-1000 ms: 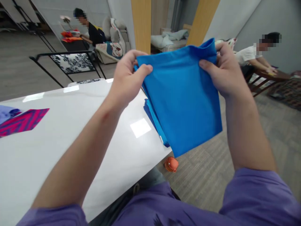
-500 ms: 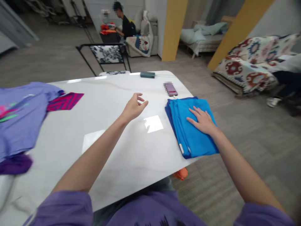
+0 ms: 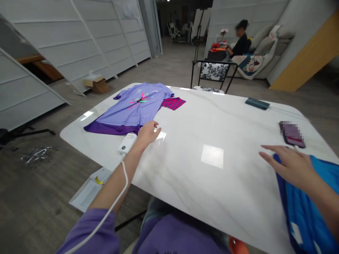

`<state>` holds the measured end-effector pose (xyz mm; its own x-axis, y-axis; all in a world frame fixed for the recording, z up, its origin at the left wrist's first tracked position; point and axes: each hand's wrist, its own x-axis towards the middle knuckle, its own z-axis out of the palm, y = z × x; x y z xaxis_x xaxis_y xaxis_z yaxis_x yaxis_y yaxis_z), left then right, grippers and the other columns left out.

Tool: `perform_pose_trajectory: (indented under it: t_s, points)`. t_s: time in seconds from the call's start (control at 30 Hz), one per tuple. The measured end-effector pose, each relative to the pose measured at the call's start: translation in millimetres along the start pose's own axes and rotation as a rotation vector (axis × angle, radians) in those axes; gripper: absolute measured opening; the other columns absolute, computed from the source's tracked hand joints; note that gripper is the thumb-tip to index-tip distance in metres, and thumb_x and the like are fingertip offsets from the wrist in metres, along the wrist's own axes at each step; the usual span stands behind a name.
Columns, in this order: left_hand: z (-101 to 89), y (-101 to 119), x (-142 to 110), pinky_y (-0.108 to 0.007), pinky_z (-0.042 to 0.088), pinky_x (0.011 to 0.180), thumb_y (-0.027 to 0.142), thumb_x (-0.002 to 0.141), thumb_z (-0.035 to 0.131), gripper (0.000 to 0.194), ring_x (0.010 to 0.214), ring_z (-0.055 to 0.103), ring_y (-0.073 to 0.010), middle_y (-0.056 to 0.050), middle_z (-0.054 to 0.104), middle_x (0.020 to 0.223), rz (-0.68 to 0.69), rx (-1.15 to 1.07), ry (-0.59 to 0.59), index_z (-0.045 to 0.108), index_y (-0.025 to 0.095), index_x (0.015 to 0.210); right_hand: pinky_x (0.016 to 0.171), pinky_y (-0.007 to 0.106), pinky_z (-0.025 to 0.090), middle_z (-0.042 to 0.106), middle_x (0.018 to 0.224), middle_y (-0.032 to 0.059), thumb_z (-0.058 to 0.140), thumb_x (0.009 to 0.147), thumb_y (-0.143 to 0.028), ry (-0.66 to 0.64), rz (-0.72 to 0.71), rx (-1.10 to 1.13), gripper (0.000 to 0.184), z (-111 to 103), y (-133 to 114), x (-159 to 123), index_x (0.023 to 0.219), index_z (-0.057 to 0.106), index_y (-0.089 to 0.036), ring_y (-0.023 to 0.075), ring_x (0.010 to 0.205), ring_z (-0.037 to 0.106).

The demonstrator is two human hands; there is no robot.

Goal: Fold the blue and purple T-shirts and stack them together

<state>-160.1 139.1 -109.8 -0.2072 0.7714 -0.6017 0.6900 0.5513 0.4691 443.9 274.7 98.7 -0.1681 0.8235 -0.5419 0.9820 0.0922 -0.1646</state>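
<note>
The left hand [image 3: 148,133] is near a lavender printed T-shirt [image 3: 135,108], the right hand [image 3: 295,165] over folded blue fabric [image 3: 304,211]; both empty, fingers loosely parted.

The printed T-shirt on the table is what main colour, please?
The T-shirt is light purple, showing best in the head view.

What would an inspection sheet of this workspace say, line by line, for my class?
Surface: glossy white table, showing bright reflections.
Job's things: lavender T-shirt spread out; folded blue cloth at the right.
Clutter: phone, dark green box, white device.
Hands: left hand empty, near the T-shirt's hem; right hand open over the blue cloth, contact unclear.
Cables: white cable from the device crosses the left arm.
Surroundings: chair, seated person, cardboard box.
</note>
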Motion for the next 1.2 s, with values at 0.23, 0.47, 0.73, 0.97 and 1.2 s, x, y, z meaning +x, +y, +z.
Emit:
perform_pose_trajectory:
  t_s: [0.23,0.47,0.73,0.97,1.2]
  points:
    - [-0.8,-74.0,43.1,-0.051,0.052,0.117,0.037,0.103,0.064,0.039,0.136,0.067,-0.0377,-0.017,0.072,0.145,-0.092,0.156,0.054,0.071,0.022,0.139,0.117,0.059,0.058,0.084,0.129,0.0064,0.057,0.107,-0.074,-0.321,-0.270,0.029,0.052,144.4,-205.8,186.8,0.129,0.078,-0.032,0.0326,0.116,0.081]
    - [12.0,-104.4,75.0,-0.050,0.055,0.108,0.034,0.105,0.061,0.034,0.129,0.071,-0.0382,-0.019,0.074,0.136,-0.093,0.195,0.057,0.076,0.022,0.133,0.116,0.042,0.056,0.081,0.136,0.0083,0.063,0.112,-0.051,-0.320,-0.210,0.227,0.035,290.1,-343.8,371.0,0.129,0.073,-0.022,0.0235,0.119,0.075]
    - [-4.1,-115.9,79.8,-0.045,0.053,0.095,0.032,0.112,0.053,0.023,0.112,0.076,-0.0320,-0.011,0.081,0.116,-0.051,0.205,0.127,0.075,0.026,0.113,0.133,0.070,0.029,0.061,0.163,0.0179,0.046,0.116,-0.063,-0.109,-0.113,0.071,0.059,374.5,-420.9,481.6,0.159,0.067,-0.029,0.0421,0.152,0.047]
    - [-24.6,-108.7,72.8,-0.046,0.050,0.089,0.030,0.112,0.057,0.015,0.103,0.076,-0.0305,-0.008,0.081,0.108,0.043,0.144,0.206,0.070,0.027,0.106,0.134,0.072,0.028,0.056,0.169,0.0185,0.040,0.117,-0.048,-0.095,-0.035,0.110,0.056,403.6,-441.0,520.5,0.158,0.067,-0.022,0.0412,0.155,0.047]
    - [-50.5,-75.4,56.1,-0.049,0.050,0.089,0.027,0.111,0.058,0.012,0.099,0.075,-0.0288,-0.007,0.080,0.104,0.212,0.050,0.239,0.068,0.027,0.103,0.139,0.045,0.035,0.046,0.168,0.0291,0.035,0.116,-0.044,0.176,0.039,0.275,0.064,354.9,-436.5,519.2,0.167,0.047,-0.006,0.0307,0.161,0.045]
